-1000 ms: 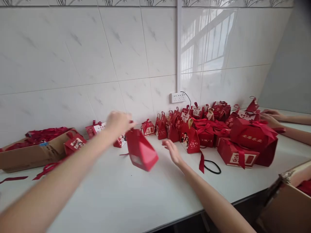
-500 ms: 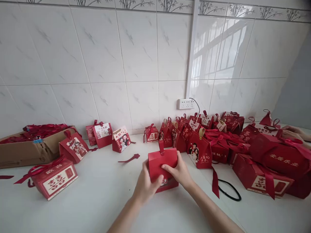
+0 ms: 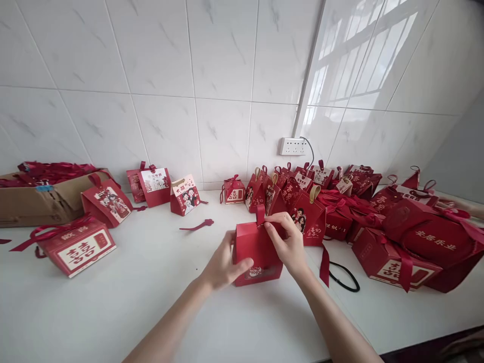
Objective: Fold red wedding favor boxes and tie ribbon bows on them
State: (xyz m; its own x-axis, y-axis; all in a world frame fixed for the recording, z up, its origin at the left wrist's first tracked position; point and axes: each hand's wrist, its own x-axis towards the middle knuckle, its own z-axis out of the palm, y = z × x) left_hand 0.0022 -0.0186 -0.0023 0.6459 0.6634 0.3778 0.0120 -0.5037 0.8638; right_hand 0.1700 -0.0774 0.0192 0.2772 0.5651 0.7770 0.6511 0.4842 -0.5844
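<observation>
A plain red gift box (image 3: pixel 249 247) with a white printed emblem low on its front stands upright on the white counter before me. My left hand (image 3: pixel 226 264) grips its left side, thumb across the lower front and the other fingers behind the edge. At the top, my right hand (image 3: pixel 286 242) pinches the red ribbon loop (image 3: pixel 260 214) where it meets the box's top edge. To the left of the box lies a loose dark red strap (image 3: pixel 196 226). A box with a printed couple (image 3: pixel 308 222) stands just right of my right hand.
Many red gift boxes (image 3: pixel 336 222) crowd the right side. A cardboard carton (image 3: pixel 34 204) of red ribbons sits at the left, near a red box with white label (image 3: pixel 81 249). A black cord loop (image 3: pixel 346 277) lies at right. A power strip (image 3: pixel 293 146) is on the tiled wall.
My right hand has moved up from the box's front to the ribbon loop at its top. My left hand stays on the left side. The view has tilted down.
</observation>
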